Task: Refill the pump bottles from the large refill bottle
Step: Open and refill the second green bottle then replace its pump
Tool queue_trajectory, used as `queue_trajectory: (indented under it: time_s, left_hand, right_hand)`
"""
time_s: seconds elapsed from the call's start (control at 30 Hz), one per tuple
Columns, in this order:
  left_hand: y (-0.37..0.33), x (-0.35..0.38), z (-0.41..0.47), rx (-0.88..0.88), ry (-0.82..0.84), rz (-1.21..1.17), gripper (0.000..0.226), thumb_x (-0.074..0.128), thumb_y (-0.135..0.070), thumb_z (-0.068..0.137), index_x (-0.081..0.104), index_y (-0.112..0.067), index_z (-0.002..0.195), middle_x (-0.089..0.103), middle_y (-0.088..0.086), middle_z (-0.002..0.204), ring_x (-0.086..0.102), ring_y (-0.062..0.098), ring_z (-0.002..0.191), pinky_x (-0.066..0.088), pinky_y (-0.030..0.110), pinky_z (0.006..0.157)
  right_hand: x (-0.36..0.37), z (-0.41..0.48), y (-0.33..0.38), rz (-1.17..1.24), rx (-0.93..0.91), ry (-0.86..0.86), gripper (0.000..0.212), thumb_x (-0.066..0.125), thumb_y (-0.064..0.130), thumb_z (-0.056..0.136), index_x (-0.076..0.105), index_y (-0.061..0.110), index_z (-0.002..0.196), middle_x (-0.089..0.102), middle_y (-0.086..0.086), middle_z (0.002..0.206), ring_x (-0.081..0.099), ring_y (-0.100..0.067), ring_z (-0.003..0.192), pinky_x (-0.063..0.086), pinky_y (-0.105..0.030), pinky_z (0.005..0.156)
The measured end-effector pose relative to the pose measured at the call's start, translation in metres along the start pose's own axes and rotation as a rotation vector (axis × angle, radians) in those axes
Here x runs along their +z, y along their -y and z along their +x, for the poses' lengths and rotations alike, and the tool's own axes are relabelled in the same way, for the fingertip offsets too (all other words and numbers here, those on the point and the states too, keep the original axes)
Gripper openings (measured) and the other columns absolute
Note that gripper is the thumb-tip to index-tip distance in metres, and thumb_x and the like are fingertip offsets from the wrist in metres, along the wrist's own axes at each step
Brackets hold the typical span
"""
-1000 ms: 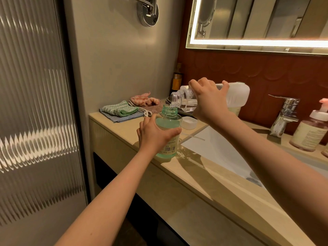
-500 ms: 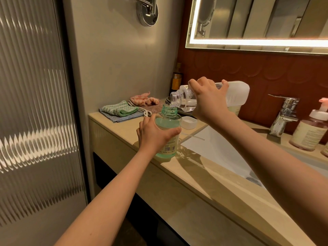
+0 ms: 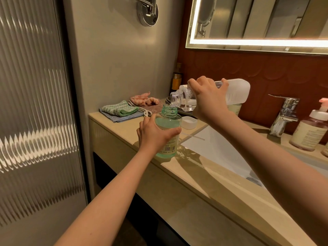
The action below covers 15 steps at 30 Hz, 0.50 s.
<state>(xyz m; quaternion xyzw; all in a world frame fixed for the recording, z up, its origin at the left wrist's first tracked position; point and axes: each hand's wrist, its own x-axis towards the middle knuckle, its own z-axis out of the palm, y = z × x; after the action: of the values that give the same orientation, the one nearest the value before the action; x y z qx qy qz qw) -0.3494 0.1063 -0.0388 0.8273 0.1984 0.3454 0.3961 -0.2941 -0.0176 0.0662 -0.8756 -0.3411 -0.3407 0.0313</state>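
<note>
My left hand (image 3: 154, 134) grips a small green bottle (image 3: 168, 121) with its top off, standing upright on the beige counter (image 3: 204, 173). My right hand (image 3: 209, 102) holds the large translucent refill bottle (image 3: 236, 92) tipped almost level, its open mouth just above the green bottle's neck. A thin clear stream runs from one into the other. The green bottle is mostly full. A white cap (image 3: 189, 122) and a thin pump tube (image 3: 193, 136) lie on the counter just behind it. A pink pump bottle (image 3: 310, 132) stands at the far right.
A white sink basin (image 3: 221, 150) lies under my right arm, with a chrome tap (image 3: 284, 114) behind. Folded cloths (image 3: 122, 110) and a metal tray (image 3: 186, 109) sit at the counter's back left. Ribbed glass (image 3: 35, 112) stands on the left. Drops wet the counter by the green bottle.
The refill bottle has tipped very slightly further and liquid keeps flowing. Both hands stay where they were.
</note>
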Motion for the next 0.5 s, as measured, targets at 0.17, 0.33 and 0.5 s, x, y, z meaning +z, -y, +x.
queue_trajectory:
  time_s: [0.17,0.33,0.5]
  left_hand:
    - [0.0018,0.0012,0.0007,0.005,-0.006,0.005,0.079,0.071,-0.056,0.068,0.043,-0.018,0.131,0.044,0.007,0.129,0.036,0.024,0.124,0.027,0.036,0.102]
    - [-0.0001,0.0003,-0.0003,0.000,0.006,0.000,0.089,0.061,-0.068,0.054,0.045,-0.020,0.128,0.047,0.006,0.126,0.037,0.023,0.121,0.028,0.035,0.100]
    - [0.0009,0.0005,0.0001,0.008,-0.009,0.005,0.074,0.072,-0.056,0.067,0.045,-0.019,0.126,0.047,0.007,0.125,0.038,0.024,0.121,0.028,0.035,0.099]
  right_hand:
    - [0.0008,-0.0001,-0.0002,-0.007,-0.003,-0.007,0.062,0.063,0.002,0.077,0.037,0.019,0.131,0.043,-0.007,0.126,0.037,-0.024,0.120,0.010,-0.056,0.110]
    - [-0.0001,0.0002,0.0001,-0.016,-0.015,-0.014,0.064,0.063,0.003,0.078,0.037,0.018,0.133,0.042,-0.008,0.128,0.036,-0.025,0.122,0.010,-0.056,0.110]
    - [0.0001,0.0003,0.0003,-0.019,-0.018,-0.018,0.063,0.063,0.004,0.078,0.037,0.018,0.133,0.042,-0.008,0.128,0.036,-0.025,0.122,0.009,-0.056,0.110]
